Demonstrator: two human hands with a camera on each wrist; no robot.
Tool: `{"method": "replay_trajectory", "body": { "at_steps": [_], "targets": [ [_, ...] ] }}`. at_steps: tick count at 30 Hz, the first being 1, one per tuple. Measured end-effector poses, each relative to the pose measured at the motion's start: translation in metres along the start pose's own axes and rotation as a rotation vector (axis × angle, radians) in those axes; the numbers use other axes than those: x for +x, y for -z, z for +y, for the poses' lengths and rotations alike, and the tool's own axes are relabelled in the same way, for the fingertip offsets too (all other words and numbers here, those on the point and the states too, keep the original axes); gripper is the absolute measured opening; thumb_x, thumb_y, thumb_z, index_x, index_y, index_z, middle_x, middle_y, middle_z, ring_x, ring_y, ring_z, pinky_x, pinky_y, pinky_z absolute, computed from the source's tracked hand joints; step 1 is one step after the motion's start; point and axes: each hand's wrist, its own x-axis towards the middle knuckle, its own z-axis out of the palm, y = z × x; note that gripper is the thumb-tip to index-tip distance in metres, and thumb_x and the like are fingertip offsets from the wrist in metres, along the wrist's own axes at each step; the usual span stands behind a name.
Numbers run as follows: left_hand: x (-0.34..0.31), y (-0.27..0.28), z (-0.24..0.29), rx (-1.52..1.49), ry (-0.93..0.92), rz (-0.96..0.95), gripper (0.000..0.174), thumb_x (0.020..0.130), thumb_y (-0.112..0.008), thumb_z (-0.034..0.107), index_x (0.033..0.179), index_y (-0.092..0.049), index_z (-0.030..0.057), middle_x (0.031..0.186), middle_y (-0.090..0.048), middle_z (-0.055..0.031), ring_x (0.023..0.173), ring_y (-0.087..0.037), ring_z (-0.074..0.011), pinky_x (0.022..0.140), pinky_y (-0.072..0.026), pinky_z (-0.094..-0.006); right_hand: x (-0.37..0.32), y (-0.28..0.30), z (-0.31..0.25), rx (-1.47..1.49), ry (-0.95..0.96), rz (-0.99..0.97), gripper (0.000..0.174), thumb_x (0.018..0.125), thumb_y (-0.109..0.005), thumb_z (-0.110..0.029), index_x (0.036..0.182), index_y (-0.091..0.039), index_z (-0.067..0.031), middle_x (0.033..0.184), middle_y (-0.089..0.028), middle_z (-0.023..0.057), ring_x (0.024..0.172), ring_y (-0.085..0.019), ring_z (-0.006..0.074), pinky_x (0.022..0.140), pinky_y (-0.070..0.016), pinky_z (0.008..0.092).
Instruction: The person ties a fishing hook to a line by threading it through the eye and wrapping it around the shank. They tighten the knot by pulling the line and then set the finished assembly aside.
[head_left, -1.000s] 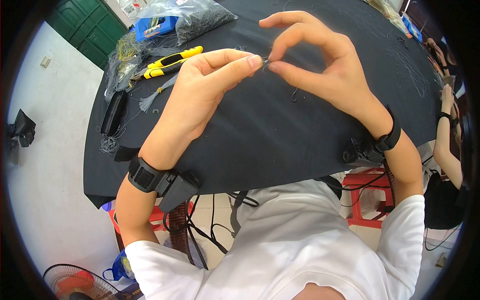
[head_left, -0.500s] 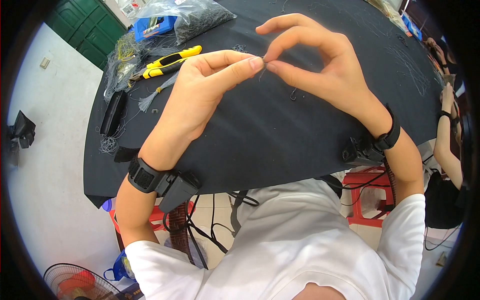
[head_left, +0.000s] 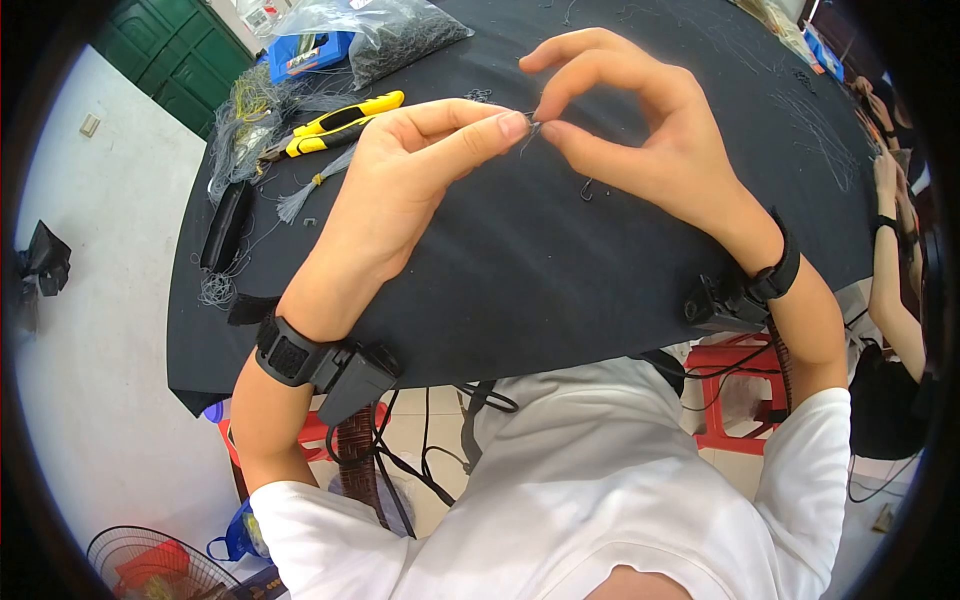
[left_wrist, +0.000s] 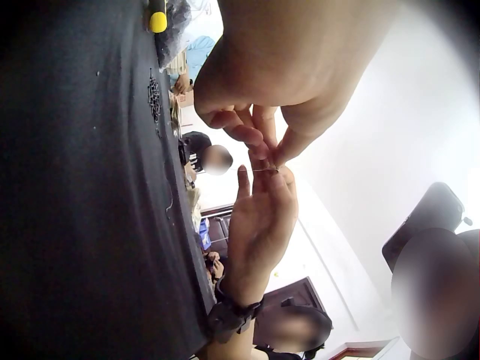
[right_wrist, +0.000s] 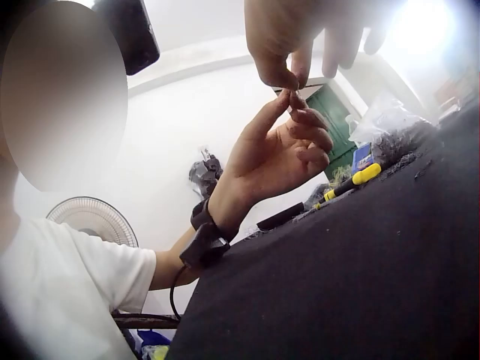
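Note:
In the head view, my left hand [head_left: 440, 150] and right hand [head_left: 660, 130] meet fingertip to fingertip above the black-covered table [head_left: 560, 290]. Between thumb and index finger, the left hand pinches thin fishing line [left_wrist: 262, 169]; whatever else it holds is hidden behind the fingertips. Thumb and index finger of the right hand close on the line beside the left thumb tip, the other fingers raised. A small dark fish hook [head_left: 587, 190] lies on the cloth below the right hand.
Yellow-and-black pliers [head_left: 375, 106] lie left of the hands, near a tied bundle of line [head_left: 298, 203] and a black case [head_left: 228, 226]. Farther back are a blue box [head_left: 300, 58] and a clear bag of dark hooks [head_left: 410, 45]. Another person's arm [head_left: 888, 250] shows at right.
The right fingertips came in against the left ones half a second ago, then drew slightly back to the right. The left hand has stayed almost still.

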Motion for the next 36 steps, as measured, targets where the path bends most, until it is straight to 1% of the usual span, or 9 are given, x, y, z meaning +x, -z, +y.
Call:
{"method": "replay_trajectory", "body": {
  "at_steps": [7, 9, 10, 12, 13, 18, 27, 30, 36],
  "targets": [
    [0.000, -0.001, 0.000, 0.004, -0.007, -0.014, 0.017, 0.084, -0.063, 0.017, 0.093, -0.065, 0.0031, 0.084, -0.059, 0.0019, 0.077, -0.050, -0.0041, 0.070, -0.0380, -0.0186, 0.000, 0.001, 0.002, 0.025, -0.012, -0.041, 0.010, 0.072, -0.066, -0.011, 0.079, -0.063, -0.0051, 0.091, -0.061, 0.0067, 0.096, -0.057, 0.0181, 0.088, -0.0413, 0.0299],
    [0.001, 0.001, 0.000, -0.023, -0.008, -0.023, 0.020, 0.083, -0.064, 0.017, 0.095, -0.066, 0.0009, 0.087, -0.063, -0.0018, 0.081, -0.054, -0.0059, 0.074, -0.0405, -0.0196, 0.001, 0.001, 0.003, 0.068, -0.036, -0.067, 0.010, 0.073, -0.065, -0.012, 0.080, -0.063, -0.0045, 0.090, -0.062, 0.0066, 0.095, -0.057, 0.0175, 0.089, -0.0409, 0.0300],
    [0.001, 0.001, 0.000, -0.036, -0.008, -0.028, 0.022, 0.082, -0.065, 0.017, 0.096, -0.066, -0.0001, 0.088, -0.065, -0.0036, 0.083, -0.056, -0.0068, 0.076, -0.0418, -0.0201, 0.000, 0.002, 0.003, 0.075, -0.048, -0.086, 0.008, 0.075, -0.064, -0.009, 0.081, -0.063, -0.0040, 0.095, -0.061, 0.0073, 0.097, -0.056, 0.0172, 0.088, -0.0407, 0.0295],
    [0.000, -0.001, 0.001, -0.019, -0.005, -0.018, 0.018, 0.083, -0.063, 0.017, 0.094, -0.065, 0.0020, 0.086, -0.061, -0.0002, 0.079, -0.052, -0.0052, 0.073, -0.0395, -0.0193, 0.000, 0.003, 0.002, 0.090, -0.074, -0.123, 0.004, 0.078, -0.062, -0.004, 0.082, -0.063, -0.0029, 0.106, -0.059, 0.0087, 0.099, -0.054, 0.0165, 0.087, -0.0403, 0.0284],
    [0.000, -0.002, 0.001, -0.011, -0.004, -0.012, 0.017, 0.084, -0.063, 0.017, 0.093, -0.065, 0.0031, 0.085, -0.059, 0.0015, 0.077, -0.050, -0.0044, 0.071, -0.0383, -0.0189, 0.000, 0.004, 0.002, 0.093, -0.096, -0.131, 0.004, 0.079, -0.061, -0.005, 0.083, -0.063, -0.0026, 0.106, -0.059, 0.0088, 0.099, -0.054, 0.0166, 0.087, -0.0404, 0.0285],
    [0.000, -0.001, 0.001, -0.010, -0.006, -0.019, 0.017, 0.084, -0.063, 0.017, 0.093, -0.065, 0.0027, 0.084, -0.059, 0.0016, 0.078, -0.050, -0.0044, 0.071, -0.0383, -0.0188, 0.002, 0.006, 0.002, 0.135, -0.141, -0.150, 0.007, 0.082, -0.061, -0.007, 0.086, -0.062, -0.0017, 0.106, -0.059, 0.0089, 0.099, -0.053, 0.0165, 0.088, -0.0407, 0.0288],
    [-0.001, 0.001, 0.001, 0.078, -0.033, -0.047, 0.017, 0.083, -0.064, 0.016, 0.094, -0.065, 0.0020, 0.088, -0.061, -0.0003, 0.082, -0.053, -0.0056, 0.075, -0.0395, -0.0196, 0.002, 0.005, 0.003, 0.161, -0.189, -0.191, 0.009, 0.083, -0.060, -0.010, 0.087, -0.062, -0.0012, 0.099, -0.060, 0.0078, 0.095, -0.054, 0.0151, 0.085, -0.0423, 0.0278],
    [-0.001, 0.001, 0.001, 0.099, -0.038, -0.053, 0.018, 0.083, -0.063, 0.015, 0.095, -0.065, 0.0015, 0.088, -0.062, -0.0013, 0.084, -0.054, -0.0068, 0.078, -0.0405, -0.0208, 0.000, 0.000, 0.011, 0.168, -0.130, -0.114, 0.021, 0.081, -0.064, -0.024, 0.088, -0.067, -0.0038, 0.084, -0.065, 0.0030, 0.081, -0.057, 0.0109, 0.078, -0.0415, 0.0265],
    [0.000, 0.001, 0.001, 0.121, -0.056, -0.056, 0.017, 0.084, -0.063, 0.013, 0.095, -0.065, 0.0003, 0.089, -0.062, -0.0031, 0.087, -0.056, -0.0086, 0.081, -0.0418, -0.0222, 0.001, 0.001, 0.008, 0.225, -0.218, -0.142, 0.022, 0.080, -0.065, -0.024, 0.088, -0.067, -0.0031, 0.082, -0.065, 0.0034, 0.080, -0.057, 0.0111, 0.075, -0.0443, 0.0260]
  ]
}}
